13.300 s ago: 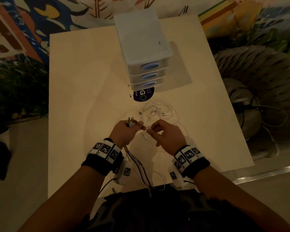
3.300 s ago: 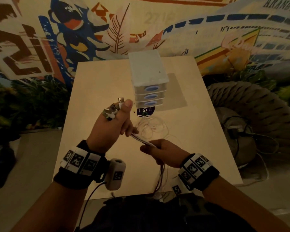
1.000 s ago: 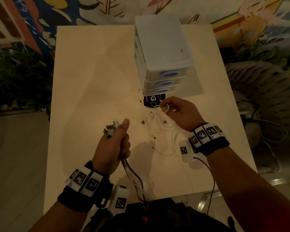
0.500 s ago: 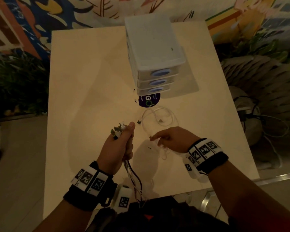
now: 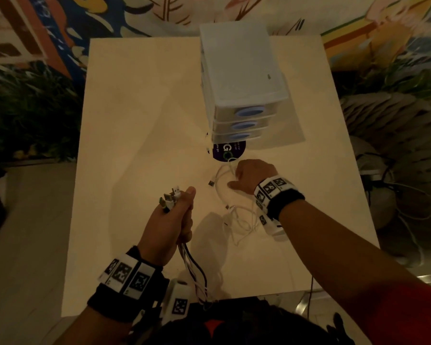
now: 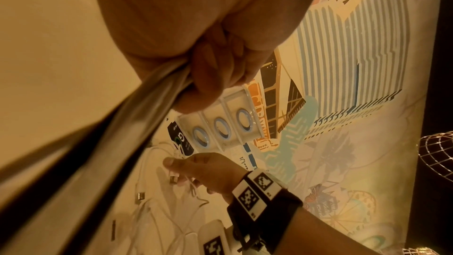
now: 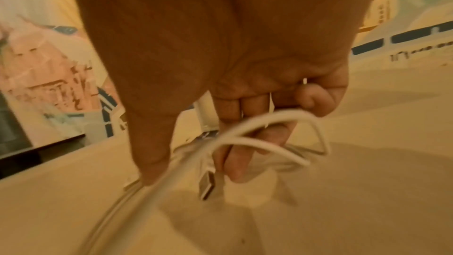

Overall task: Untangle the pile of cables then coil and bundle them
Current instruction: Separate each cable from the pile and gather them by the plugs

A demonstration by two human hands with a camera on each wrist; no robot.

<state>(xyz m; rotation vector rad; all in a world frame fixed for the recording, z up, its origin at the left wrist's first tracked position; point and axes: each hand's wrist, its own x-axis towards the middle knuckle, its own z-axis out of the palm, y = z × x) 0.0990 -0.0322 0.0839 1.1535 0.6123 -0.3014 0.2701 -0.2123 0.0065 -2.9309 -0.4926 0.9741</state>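
Observation:
My left hand [image 5: 171, 217] grips a bundle of white and black cables [image 5: 194, 270] in a fist above the table's near half. Their plugs [image 5: 169, 197] stick out past my thumb, and the strands hang off the near edge. In the left wrist view the same bundle [image 6: 137, 108] runs out of my fist. My right hand [image 5: 249, 176] is over a loose pile of white cables [image 5: 237, 217] right of centre. In the right wrist view its fingers [image 7: 247, 143] curl round a white cable loop [image 7: 269, 125], and a USB plug [image 7: 208, 185] dangles below.
A white three-drawer box [image 5: 239, 88] stands at the back middle of the light table [image 5: 135, 135], with a dark round sticker [image 5: 228, 151] just in front of it. Plants and a painted wall surround the table; a woven seat and floor cables are at the right.
My right hand moved away from me, from the near side of the white pile to its far end by the sticker, and picked up a loop. My left hand kept its bundle.

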